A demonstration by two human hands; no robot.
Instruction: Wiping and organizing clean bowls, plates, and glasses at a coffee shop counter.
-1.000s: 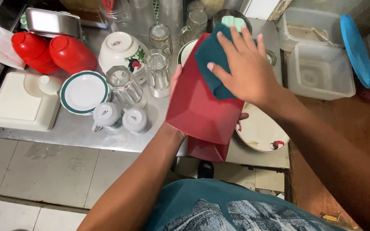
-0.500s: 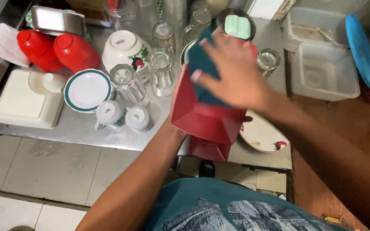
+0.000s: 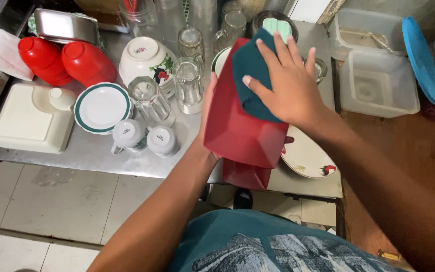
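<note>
Two hands: left (image 3: 206,132) gripping glossy red tray (image 3: 237,133), right (image 3: 285,83) spread on teal cloth (image 3: 250,68).

A steel counter (image 3: 91,151) carries cups (image 3: 144,138), glasses (image 3: 187,83), plates (image 3: 101,107) and bowls (image 3: 61,60).

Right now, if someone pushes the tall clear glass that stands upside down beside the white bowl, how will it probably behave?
The upturned glass is tall and narrow, so it would probably tip rather than slide. It looks like thin clear glass, so likely fragile. Another glass and the white bowl stand close, so a fall may knock them on the metal counter.
</note>
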